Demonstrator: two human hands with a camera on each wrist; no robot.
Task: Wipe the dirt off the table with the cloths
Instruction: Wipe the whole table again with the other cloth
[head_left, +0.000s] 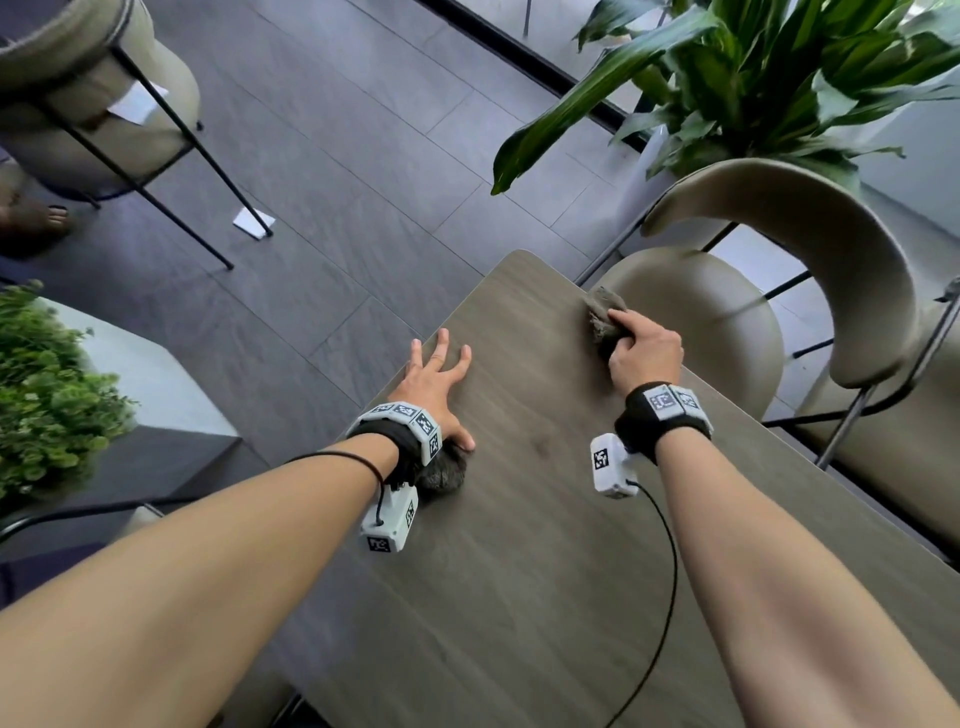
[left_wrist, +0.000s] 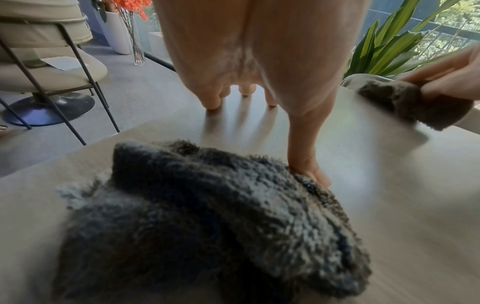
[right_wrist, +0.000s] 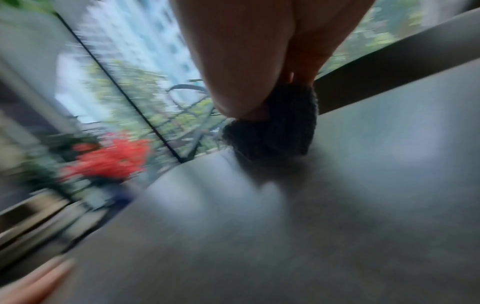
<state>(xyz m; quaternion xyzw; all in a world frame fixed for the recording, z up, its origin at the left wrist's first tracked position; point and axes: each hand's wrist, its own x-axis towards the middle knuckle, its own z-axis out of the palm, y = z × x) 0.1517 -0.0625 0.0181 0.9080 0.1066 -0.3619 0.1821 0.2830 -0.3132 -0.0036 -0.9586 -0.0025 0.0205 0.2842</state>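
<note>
At centre frame, on a wood-grain counter (head_left: 519, 545), the right hand (head_left: 644, 353) clamps a bunched grey cloth (head_left: 602, 317) at the far right edge. The left hand (head_left: 434, 384) lies spread, fingers straight, its thumb touching a second cloth (left_wrist: 207, 216) under the wrist, nearer the body.

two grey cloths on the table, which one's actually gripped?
The far cloth by the table's right edge: the right hand grips it. The near cloth lies under the left hand's wrist, fingers spread flat.
</note>
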